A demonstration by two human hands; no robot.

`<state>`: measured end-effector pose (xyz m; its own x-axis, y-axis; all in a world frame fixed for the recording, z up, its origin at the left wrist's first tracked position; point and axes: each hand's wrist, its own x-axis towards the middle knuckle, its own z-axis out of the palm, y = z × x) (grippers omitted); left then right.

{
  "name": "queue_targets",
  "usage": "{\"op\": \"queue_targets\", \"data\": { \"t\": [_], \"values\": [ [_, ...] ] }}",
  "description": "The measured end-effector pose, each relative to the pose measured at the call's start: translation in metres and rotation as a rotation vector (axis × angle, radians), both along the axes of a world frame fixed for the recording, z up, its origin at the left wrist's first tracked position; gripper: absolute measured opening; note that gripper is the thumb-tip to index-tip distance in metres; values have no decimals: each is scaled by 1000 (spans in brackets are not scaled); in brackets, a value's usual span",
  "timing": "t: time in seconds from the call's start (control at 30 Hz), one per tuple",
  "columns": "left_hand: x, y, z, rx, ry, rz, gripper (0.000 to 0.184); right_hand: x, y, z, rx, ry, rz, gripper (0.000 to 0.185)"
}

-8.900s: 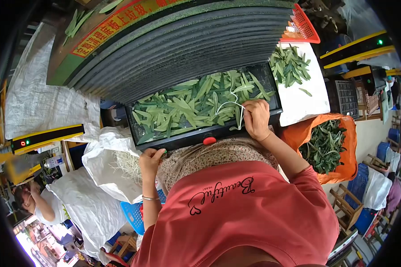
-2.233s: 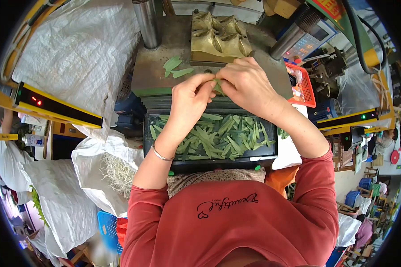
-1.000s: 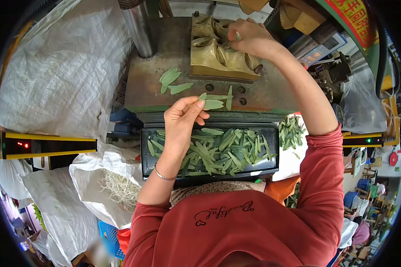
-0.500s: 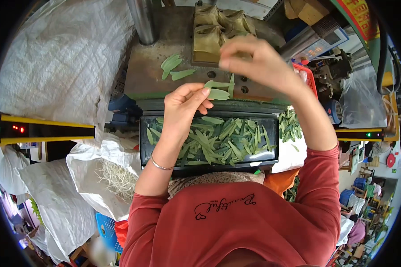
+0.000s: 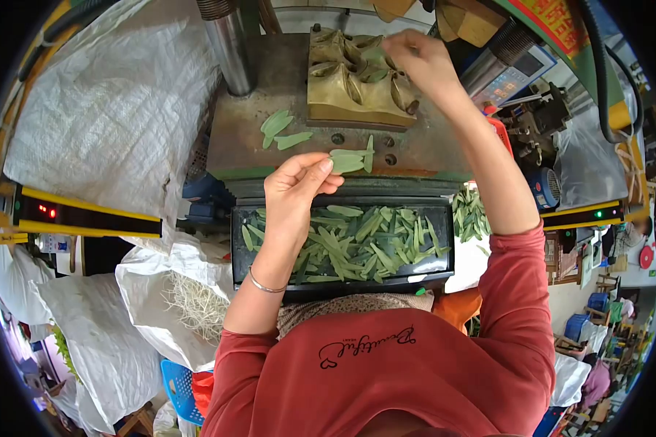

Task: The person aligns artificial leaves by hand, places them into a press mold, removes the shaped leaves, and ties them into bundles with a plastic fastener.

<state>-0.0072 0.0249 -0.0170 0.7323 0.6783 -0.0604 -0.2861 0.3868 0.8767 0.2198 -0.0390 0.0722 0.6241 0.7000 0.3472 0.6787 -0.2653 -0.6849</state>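
- Over the far right corner of the brass die point(image 5: 357, 114), the right hand point(image 5: 418, 61) has its fingers curled; whether it grips the green piece point(image 5: 374, 54) near its fingertips, I cannot tell.
- At the near edge of the steel plate point(image 5: 237, 149), the left hand point(image 5: 300, 182) pinches a small fan of leaves point(image 5: 347, 162) between thumb and fingers.
- A thin leaf could sit crooked in its hollow if released carelessly.
- A slack left pinch could drop leaves into the black tray point(image 5: 426, 275) below.
- Half a second ago, the right hand was a blur before the die's front; now it reaches farther over, while the left pinch persists.
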Motion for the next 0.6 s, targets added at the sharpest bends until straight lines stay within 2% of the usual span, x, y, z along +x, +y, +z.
{"op": "queue_targets", "data": {
  "t": [0.03,0.1,0.13,0.27,0.47,0.6],
  "values": [
    [1,3,-1,-17,5,-8,12,19,10,-5,0,1,0,27],
    [4,10,-4,-52,15,-23,12,53,30,-21,119,-222,-65,25],
    [7,14,-5,-53,16,-22,12,59,36,-22,119,-221,-64,25],
    [12,26,-13,-84,23,-82,13,75,59,-32,-268,-362,-204,22],
    [18,30,-23,-124,-16,-82,13,116,79,-62,-222,-546,-164,18],
    [19,28,-20,-196,-27,2,13,113,85,-57,-453,-561,-131,17]
  ]
}}
